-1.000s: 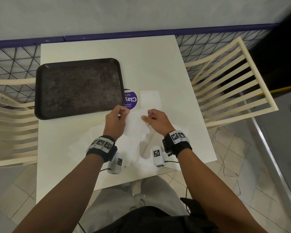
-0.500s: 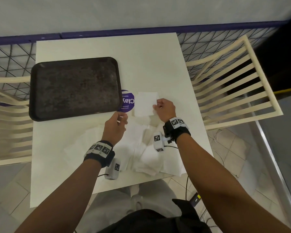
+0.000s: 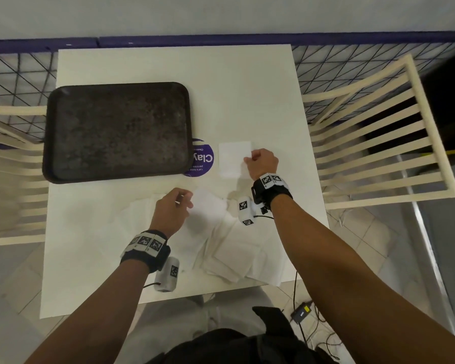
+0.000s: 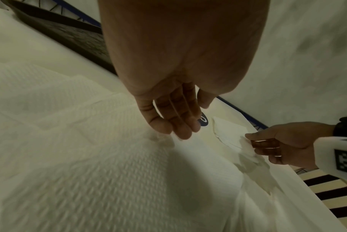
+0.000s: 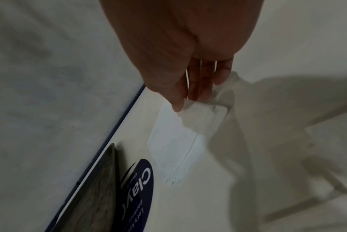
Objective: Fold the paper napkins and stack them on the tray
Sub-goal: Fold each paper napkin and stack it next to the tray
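Observation:
A dark empty tray [image 3: 116,130] lies at the table's back left. Just right of it a small stack of folded white napkins [image 3: 233,158] lies flat. My right hand [image 3: 248,158] pinches the top folded napkin [image 5: 180,138] at its right edge between thumb and fingertips [image 5: 177,105]. Several loose unfolded napkins [image 3: 221,245] are spread across the near part of the table. My left hand [image 3: 185,199] hovers low over them with relaxed fingers [image 4: 174,124] and holds nothing.
A round purple sticker [image 3: 201,157] lies between tray and folded stack. White slatted chairs stand at the left [image 3: 8,158] and right [image 3: 378,143]. A mesh fence runs behind the white table [image 3: 247,95]. A power adapter [image 3: 302,312] and cables lie on the floor.
My right hand carried the folded napkin away from me and set it on the stack by the sticker. My left hand let go of it and stayed over the loose napkins.

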{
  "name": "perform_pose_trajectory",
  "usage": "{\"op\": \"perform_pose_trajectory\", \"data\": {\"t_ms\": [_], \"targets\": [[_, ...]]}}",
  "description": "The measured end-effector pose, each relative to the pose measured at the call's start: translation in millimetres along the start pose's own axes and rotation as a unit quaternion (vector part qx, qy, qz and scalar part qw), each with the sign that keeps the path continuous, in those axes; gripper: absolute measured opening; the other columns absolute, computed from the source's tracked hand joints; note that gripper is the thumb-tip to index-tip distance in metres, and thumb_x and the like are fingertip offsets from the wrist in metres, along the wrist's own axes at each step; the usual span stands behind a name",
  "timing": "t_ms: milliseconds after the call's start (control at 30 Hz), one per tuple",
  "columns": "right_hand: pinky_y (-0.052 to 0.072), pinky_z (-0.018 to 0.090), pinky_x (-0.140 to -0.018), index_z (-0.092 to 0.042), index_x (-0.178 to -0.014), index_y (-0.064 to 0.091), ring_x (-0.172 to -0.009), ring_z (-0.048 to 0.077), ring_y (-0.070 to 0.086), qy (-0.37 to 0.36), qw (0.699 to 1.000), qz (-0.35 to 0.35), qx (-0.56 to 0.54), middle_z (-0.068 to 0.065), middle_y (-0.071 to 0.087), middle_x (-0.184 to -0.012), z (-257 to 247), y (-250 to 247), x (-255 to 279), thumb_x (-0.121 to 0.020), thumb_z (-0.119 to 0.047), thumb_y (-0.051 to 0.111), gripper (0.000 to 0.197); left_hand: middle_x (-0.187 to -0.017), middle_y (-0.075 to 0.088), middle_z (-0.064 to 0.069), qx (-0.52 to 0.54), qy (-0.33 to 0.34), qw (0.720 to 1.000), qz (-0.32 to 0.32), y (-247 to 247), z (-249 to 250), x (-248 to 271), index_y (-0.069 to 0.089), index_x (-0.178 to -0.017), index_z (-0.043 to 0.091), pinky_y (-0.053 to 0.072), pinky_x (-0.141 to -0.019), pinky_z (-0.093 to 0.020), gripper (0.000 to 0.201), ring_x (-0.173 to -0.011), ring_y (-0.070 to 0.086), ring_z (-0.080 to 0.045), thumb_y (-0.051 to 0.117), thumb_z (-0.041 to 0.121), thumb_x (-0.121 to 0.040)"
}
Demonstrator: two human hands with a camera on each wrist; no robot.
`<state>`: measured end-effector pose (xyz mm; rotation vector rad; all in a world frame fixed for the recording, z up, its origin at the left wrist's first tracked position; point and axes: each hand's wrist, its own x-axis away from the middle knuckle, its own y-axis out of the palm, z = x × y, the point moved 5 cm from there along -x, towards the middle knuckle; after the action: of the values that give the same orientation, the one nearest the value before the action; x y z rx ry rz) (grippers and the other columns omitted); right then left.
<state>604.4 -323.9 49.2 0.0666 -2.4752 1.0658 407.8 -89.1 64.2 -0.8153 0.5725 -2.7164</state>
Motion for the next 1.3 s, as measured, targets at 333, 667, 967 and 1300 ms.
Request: {"op": "perform_pose_trajectory", "data": {"t_ms": [333, 667, 967, 1300], "targets": [[0.04, 0.005, -0.074, -0.016, -0.095, 0.073, -0.078, 0.008, 0.06, -0.08, 0.997, -0.007, -0.02, -0.005, 0.071, -0.091, 4.2, 3.4, 59.6, -0.088, -0.01, 0.064, 0.013, -0.086, 0.074, 0.005, 0.005, 0.016, 1.0, 0.0, -4.3, 4.6, -1.5, 0.068, -0.107, 0.022, 0.054, -0.072, -0.026, 0.015, -0.078, 0.07, -0.02, 0.054, 0.029, -0.104], [0.063, 0.039, -0.067, -0.016, -0.069, 0.074, -0.061, 0.022, 0.072, 0.014, 0.991, -0.123, 0.045, -0.001, 0.073, -0.067, 50.3, 64.1, 158.6, -0.08, -0.032, 0.065, 0.021, -0.127, 0.058, -0.013, -0.214, 0.027, 0.976, 0.03, -21.7, -32.1, 14.3, 0.067, -0.124, 0.014, 0.05, -0.103, -0.044, 0.028, -0.118, 0.057, -0.033, 0.064, 0.014, -0.096], [0.058, 0.027, -0.078, -0.022, -0.089, 0.079, -0.075, 0.017, 0.07, 0.03, 0.988, -0.136, 0.068, -0.002, 0.075, -0.085, 54.0, 81.4, 191.6, -0.084, -0.042, 0.071, 0.022, -0.097, 0.072, -0.003, -0.164, 0.013, 0.986, 0.015, -26.3, -44.6, 20.1, 0.074, -0.103, 0.015, 0.056, -0.094, -0.042, 0.014, -0.1, 0.067, -0.027, 0.075, 0.024, -0.092], [0.048, 0.023, -0.08, -0.023, -0.073, 0.071, -0.086, 0.015, 0.069, 0.033, 0.993, -0.107, -0.021, -0.007, 0.074, -0.078, 47.5, 74.7, 193.6, -0.083, -0.027, 0.071, 0.011, -0.09, 0.069, 0.001, -0.135, 0.0, 0.99, 0.04, -35.1, -43.5, 29.7, 0.071, -0.098, 0.014, 0.046, -0.077, -0.027, 0.006, -0.088, 0.067, -0.022, 0.068, 0.019, -0.097]]}}
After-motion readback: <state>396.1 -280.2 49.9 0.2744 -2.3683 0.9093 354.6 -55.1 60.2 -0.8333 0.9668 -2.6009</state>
